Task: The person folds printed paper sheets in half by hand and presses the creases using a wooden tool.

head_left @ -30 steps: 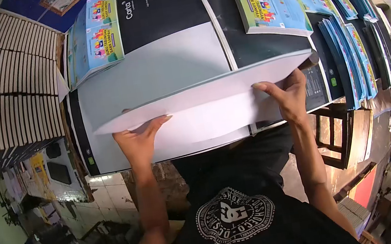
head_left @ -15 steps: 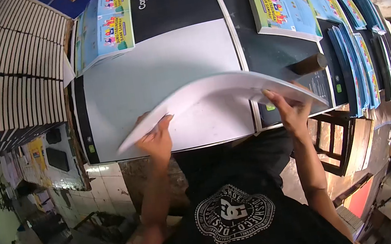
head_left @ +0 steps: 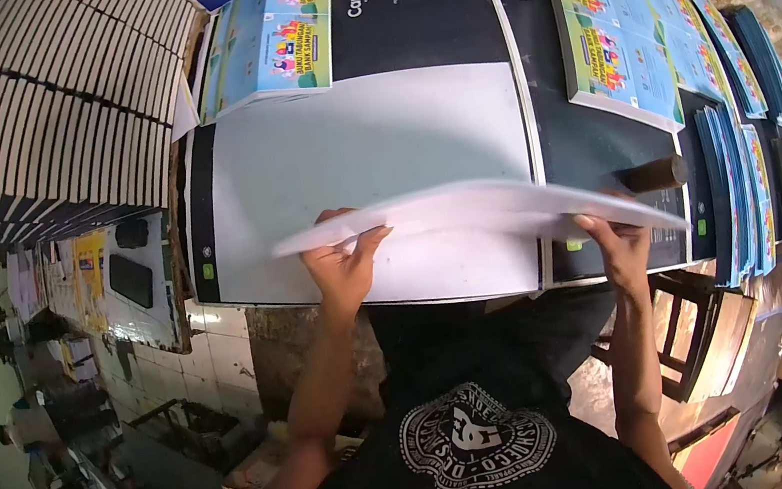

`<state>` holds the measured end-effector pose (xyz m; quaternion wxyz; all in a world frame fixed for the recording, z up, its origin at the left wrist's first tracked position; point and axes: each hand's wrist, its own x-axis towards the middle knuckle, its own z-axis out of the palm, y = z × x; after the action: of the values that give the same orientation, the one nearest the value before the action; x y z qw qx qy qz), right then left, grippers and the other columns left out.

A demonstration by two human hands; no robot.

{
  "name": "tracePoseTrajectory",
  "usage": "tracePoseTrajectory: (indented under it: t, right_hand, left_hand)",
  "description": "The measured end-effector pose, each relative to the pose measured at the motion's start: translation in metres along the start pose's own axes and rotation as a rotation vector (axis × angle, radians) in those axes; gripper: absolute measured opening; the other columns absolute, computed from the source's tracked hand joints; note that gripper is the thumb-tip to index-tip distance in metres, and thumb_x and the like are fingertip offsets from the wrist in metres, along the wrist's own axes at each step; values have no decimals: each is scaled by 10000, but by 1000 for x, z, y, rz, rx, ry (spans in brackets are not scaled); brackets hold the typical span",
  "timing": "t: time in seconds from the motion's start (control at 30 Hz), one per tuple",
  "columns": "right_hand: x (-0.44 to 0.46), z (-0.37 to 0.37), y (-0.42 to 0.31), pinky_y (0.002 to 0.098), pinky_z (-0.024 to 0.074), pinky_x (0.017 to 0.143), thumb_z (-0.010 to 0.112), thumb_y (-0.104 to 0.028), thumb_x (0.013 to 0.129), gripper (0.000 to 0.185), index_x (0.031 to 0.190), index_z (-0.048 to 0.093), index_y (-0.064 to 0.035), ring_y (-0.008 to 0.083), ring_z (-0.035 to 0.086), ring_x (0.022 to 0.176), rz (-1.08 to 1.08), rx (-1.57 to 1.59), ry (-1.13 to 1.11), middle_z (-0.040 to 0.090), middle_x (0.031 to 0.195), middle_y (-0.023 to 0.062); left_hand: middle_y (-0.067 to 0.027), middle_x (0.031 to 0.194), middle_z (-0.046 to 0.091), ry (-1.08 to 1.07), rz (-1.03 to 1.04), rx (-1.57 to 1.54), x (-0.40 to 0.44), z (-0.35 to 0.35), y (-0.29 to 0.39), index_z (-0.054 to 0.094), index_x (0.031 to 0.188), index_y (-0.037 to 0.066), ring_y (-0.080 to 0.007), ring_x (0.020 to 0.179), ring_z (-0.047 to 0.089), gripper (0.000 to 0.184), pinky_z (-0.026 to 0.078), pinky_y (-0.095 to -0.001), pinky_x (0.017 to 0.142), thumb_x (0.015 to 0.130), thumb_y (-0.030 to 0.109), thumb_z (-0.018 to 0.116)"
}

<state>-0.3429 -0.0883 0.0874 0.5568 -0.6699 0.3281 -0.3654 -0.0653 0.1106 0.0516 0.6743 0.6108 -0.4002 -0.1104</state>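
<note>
White, curved paper sheet (head_left: 473,207), held near both ends.
I see the left hand (head_left: 339,270) and the right hand (head_left: 623,245) both pinching it.

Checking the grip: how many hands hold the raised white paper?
2: the left hand near the left end of the white paper, the right hand near its right end.
</note>
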Motion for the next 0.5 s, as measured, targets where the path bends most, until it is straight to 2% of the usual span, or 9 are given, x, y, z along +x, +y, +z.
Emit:
tracePoseTrajectory:
  t: [0.03, 0.1, 0.17, 0.23, 0.3, 0.33, 0.4, 0.43, 0.5]
  right_hand:
    - [-4, 4, 4, 316, 534, 813, 780, -73, 865, 164, 966, 706, 33, 165, 674, 876, 137, -47, 74, 733, 933, 91]
    - [-3, 0, -4, 316, 523, 828, 790, -118, 872, 210, 1003, 707, 24, 152, 655, 866, 122, -32, 9, 722, 916, 79]
    - [8, -27, -12, 284, 477, 838, 752, -176, 899, 240, 1037, 680, 7, 115, 614, 901, 209, -311, -243, 690, 939, 51]
    - [29, -36, -27, 295, 482, 840, 684, -252, 909, 293, 998, 699, 27, 161, 643, 882, -143, -482, -458, 694, 889, 90]
    - [32, -24, -43, 349, 492, 877, 624, -304, 902, 371, 991, 708, 46, 254, 665, 877, 0, -330, -378, 691, 869, 128]
    - [37, -26, -47, 383, 489, 901, 614, -300, 907, 381, 1013, 704, 54, 291, 660, 899, -183, -534, -396, 696, 905, 142]
    - [44, -34, -44, 456, 474, 948, 603, -315, 909, 415, 1053, 701, 62, 353, 646, 960, -518, -787, -337, 698, 997, 181]
    - [45, -35, -41, 474, 475, 934, 602, -343, 910, 448, 1076, 701, 62, 363, 640, 943, -691, -836, -294, 698, 1006, 190]
    - [49, -37, -35, 490, 492, 868, 600, -409, 916, 524, 1127, 697, 61, 370, 631, 852, -1075, -928, -172, 699, 976, 191]
  left_hand:
    - [-97, 971, 697, -13, -50, 59, -1, -1, -3, 638, 1063, -71, -174, 880, 657, 275, 537, -313, 833, 822, -41, 765]
    - [-97, 936, 717, -24, -55, 70, 8, -1, -3, 674, 1032, -56, -166, 850, 677, 237, 548, -300, 796, 817, -43, 772]
    - [-92, 912, 724, -153, -144, 143, 17, -16, 11, 689, 998, -45, -163, 838, 687, 198, 556, -302, 779, 820, -34, 776]
    - [-119, 922, 733, -440, -41, 257, 40, -40, 10, 709, 960, -19, -202, 869, 716, 218, 574, -334, 787, 776, 31, 816]
    - [-111, 932, 739, -498, 30, 37, 61, -48, 28, 732, 950, 12, -202, 930, 700, 270, 541, -332, 851, 701, -90, 713]
    - [-101, 948, 742, -454, 23, 145, 59, -48, 26, 745, 952, 40, -222, 923, 699, 286, 535, -357, 868, 680, -46, 748]
    - [-80, 984, 741, -379, 309, 316, 69, -48, 46, 768, 954, 76, -252, 944, 677, 293, 504, -372, 838, 661, 62, 780]
    - [-84, 987, 734, -328, 527, 378, 72, -52, 28, 766, 976, 72, -246, 947, 668, 270, 496, -383, 818, 708, 79, 735]
    - [-51, 997, 711, -188, 671, 502, 64, -47, 51, 761, 994, 93, -248, 926, 636, 244, 480, -386, 824, 771, 169, 699]
